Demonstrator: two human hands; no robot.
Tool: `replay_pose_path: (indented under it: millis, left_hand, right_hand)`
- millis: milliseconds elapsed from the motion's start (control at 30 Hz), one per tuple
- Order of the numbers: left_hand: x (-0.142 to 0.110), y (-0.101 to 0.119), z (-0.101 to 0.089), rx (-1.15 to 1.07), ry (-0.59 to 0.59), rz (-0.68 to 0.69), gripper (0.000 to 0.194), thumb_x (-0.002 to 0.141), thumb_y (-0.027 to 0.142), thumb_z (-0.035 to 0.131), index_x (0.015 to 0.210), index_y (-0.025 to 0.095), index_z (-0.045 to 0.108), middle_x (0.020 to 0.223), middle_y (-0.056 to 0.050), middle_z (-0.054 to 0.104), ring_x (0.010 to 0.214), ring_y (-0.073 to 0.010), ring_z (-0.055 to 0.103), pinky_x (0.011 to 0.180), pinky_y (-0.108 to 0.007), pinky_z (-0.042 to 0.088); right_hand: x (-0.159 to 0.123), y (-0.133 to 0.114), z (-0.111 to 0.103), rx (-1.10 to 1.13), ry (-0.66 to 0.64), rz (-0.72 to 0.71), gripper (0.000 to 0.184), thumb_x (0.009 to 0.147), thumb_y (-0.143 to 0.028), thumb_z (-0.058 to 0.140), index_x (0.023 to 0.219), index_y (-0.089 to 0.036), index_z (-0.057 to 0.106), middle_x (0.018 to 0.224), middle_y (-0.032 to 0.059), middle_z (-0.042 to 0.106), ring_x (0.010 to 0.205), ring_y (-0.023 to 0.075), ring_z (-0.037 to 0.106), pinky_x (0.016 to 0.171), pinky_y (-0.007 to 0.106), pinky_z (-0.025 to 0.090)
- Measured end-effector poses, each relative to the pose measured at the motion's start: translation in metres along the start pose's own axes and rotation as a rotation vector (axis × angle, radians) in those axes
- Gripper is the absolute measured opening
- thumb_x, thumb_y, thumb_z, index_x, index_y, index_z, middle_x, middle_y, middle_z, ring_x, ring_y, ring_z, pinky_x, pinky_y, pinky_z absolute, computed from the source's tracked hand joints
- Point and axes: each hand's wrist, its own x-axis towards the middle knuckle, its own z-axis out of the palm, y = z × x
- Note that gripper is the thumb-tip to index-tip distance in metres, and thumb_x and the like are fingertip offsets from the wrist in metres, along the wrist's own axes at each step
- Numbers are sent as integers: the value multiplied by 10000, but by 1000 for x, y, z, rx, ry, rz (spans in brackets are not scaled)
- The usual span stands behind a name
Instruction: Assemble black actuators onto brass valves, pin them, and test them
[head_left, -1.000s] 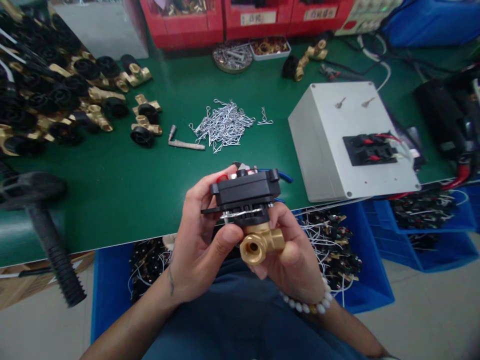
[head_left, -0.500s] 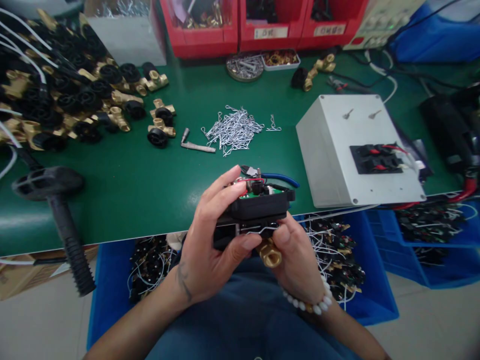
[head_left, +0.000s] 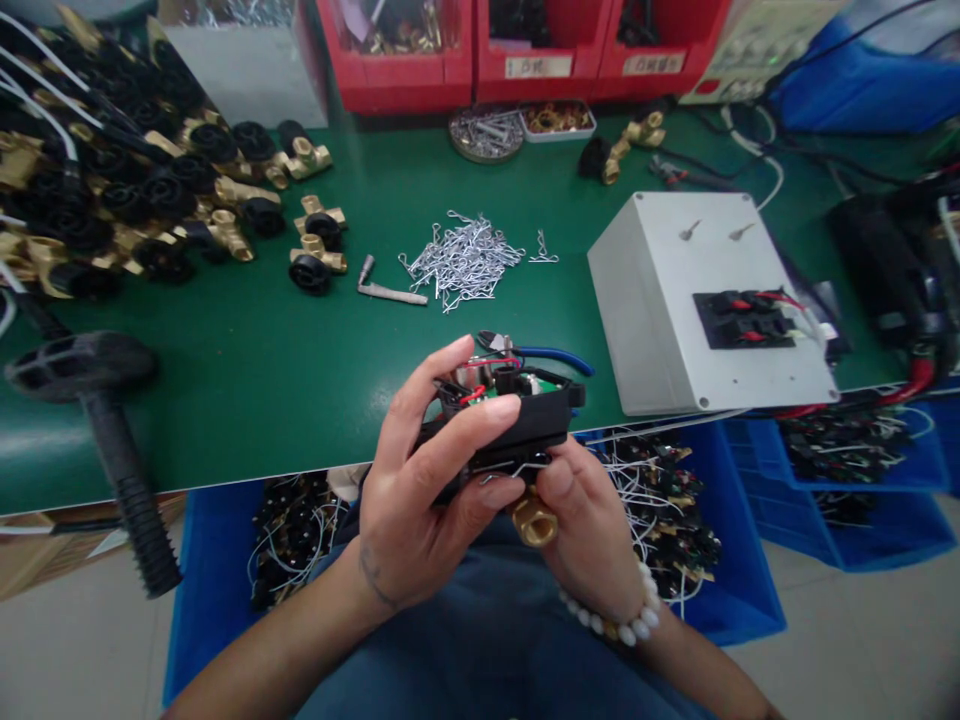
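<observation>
Between my two hands, at the table's front edge, is a black actuator housing (head_left: 536, 420) with its top open, showing a green circuit board and red wires. A brass valve (head_left: 536, 522) sticks out below it. My left hand (head_left: 431, 480) wraps the housing from the left, a forefinger across its front and the thumb on a bent wire clip (head_left: 525, 468) lying along its lower side. My right hand (head_left: 589, 510) grips the brass valve from the right, its thumb near the clip's other end. Side cutters with blue handles (head_left: 555, 354) lie just behind the housing.
Beyond my hands lies a heap of wire clips (head_left: 469, 262), with a bent metal tool (head_left: 394, 293) beside it. A grey box (head_left: 660, 300) stands right, a black mallet (head_left: 112, 400) left. Brass valves (head_left: 225, 190) crowd the back left. Blue bins (head_left: 742, 560) sit under the edge.
My left forefinger has come down from the housing's top edge onto its front face. The housing is tilted slightly more, and the view has shifted a little.
</observation>
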Motion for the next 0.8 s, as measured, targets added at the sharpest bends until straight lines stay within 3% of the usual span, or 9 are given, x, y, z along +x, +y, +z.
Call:
replay_pose_path:
  millis: [200, 300, 400, 500, 800]
  left_hand:
    - [-1, 0, 4, -46, 40, -17, 512, 998, 366, 582, 1487, 235, 503, 1479, -127, 560, 1366, -285, 547, 1118, -444, 497]
    - [-2, -1, 7, -71, 35, -56, 569, 1011, 434, 541, 1533, 241, 421, 1462, -132, 565, 1354, -281, 554, 1115, -466, 495]
    - [-1, 0, 9, -92, 60, -50, 498, 1003, 425, 560, 1448, 208, 507, 1416, -135, 587, 1339, -264, 556, 1113, -444, 494]
    - [0, 1, 10, -104, 84, -54, 440, 1011, 381, 559, 1400, 177, 536, 1392, -145, 583, 1324, -237, 559, 1105, -402, 494]
    - [-4, 5, 11, -92, 120, -103, 409, 996, 360, 594, 1378, 217, 564, 1370, -107, 605, 1321, -227, 561, 1124, -398, 480]
  right_hand:
    - [-9, -8, 6, -131, 2, -1, 475, 938, -640, 564, 1180, -268, 733, 1124, 55, 760, 992, 218, 734, 839, 315, 623]
    - [-13, -8, 4, -279, 19, -43, 455, 995, -594, 495, 1239, -275, 710, 1171, 39, 743, 1059, 198, 706, 950, 312, 583]
    - [-15, -3, 4, -365, 72, -133, 458, 1029, -565, 437, 1270, -275, 698, 1175, 35, 735, 1064, 187, 686, 979, 300, 554]
    - [-13, 3, 6, -376, 90, -155, 469, 1031, -579, 412, 1246, -284, 707, 1111, 32, 742, 979, 183, 686, 904, 296, 570]
    - [-8, 5, 10, -287, 82, -118, 490, 1003, -633, 428, 1232, -296, 698, 1133, 37, 726, 1038, 207, 680, 990, 334, 554]
